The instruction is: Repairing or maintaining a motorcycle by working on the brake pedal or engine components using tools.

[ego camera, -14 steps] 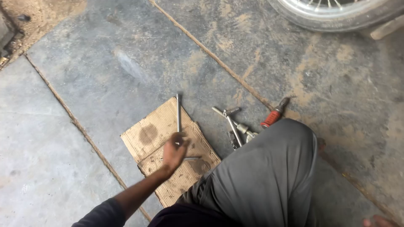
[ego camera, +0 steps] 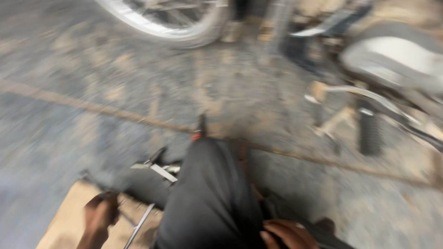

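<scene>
The whole frame is smeared by motion blur, so fine detail is hard to read. At the lower left the left hand (ego camera: 99, 216) sits over a piece of brown cardboard (ego camera: 62, 226) with its fingers curled inward; it looks closed around something dark, but the blur does not let me tell what, or whether it truly grips. Just to its right a long thin metal tool (ego camera: 140, 224) lies slanted on the cardboard's edge, close to the hand, and I cannot tell if they touch. At the bottom centre-right the right hand (ego camera: 288, 234) rests on the dark grey trouser leg (ego camera: 207, 198), fingers bent and pressed against the cloth, holding no tool. The knee rises through the middle of the frame. Left of the knee lie more metal tools (ego camera: 159, 168) on the stone floor (ego camera: 69, 124), and a red-handled tool (ego camera: 198, 133) pokes out above the knee. A spoked wheel (ego camera: 161, 20) fills the upper centre-left, and motorcycle parts (ego camera: 392, 64) crowd the upper right
</scene>
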